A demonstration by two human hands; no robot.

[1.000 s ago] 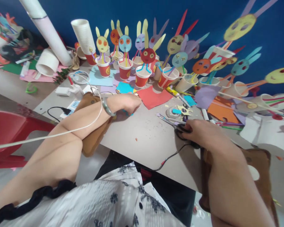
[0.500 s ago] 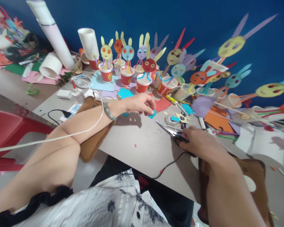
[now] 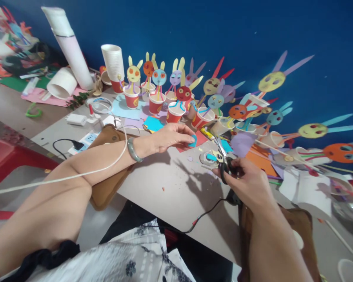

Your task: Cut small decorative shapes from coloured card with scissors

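My left hand is closed in a pinch on a small blue piece of paper, held above the table. My right hand grips a pair of scissors by the black handles, fingers closed about them. The blades point up and away from me, to the right of the blue paper and apart from it. Below the scissors lie a roll of clear tape and small paper scraps. A yellow utility knife rests just beyond the blades.
Paper cups with rabbit-faced figures line the blue wall. Orange paper and purple paper lie at the right. A white cable crosses over my left forearm. A power strip sits at left, near a red chair.
My right hand has lifted the scissors off the table and turned their blades upward. My left hand has raised the blue paper slightly, so more of it shows.
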